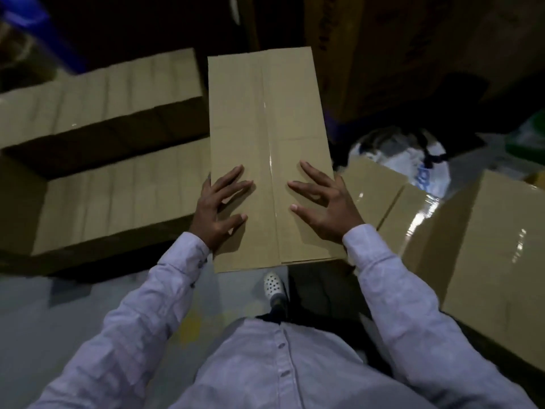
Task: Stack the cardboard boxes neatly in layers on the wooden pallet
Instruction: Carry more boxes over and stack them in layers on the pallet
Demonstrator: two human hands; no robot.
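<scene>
A long taped cardboard box (265, 119) lies lengthwise in front of me, top face up. My left hand (219, 206) rests on its near left part with fingers spread and straight. My right hand (323, 206) presses the near right part of the top, fingers spread the same way. Neither hand curls round an edge. To the left, two stacked boxes (118, 187) form lower steps beside it. The pallet is hidden under the boxes.
More taped boxes (486, 237) stand at the right, close to my right sleeve. A plastic bag (413, 160) lies behind them. Large dark cartons (413, 54) rise at the back. Grey floor (59, 320) and my white shoe (274, 286) show below.
</scene>
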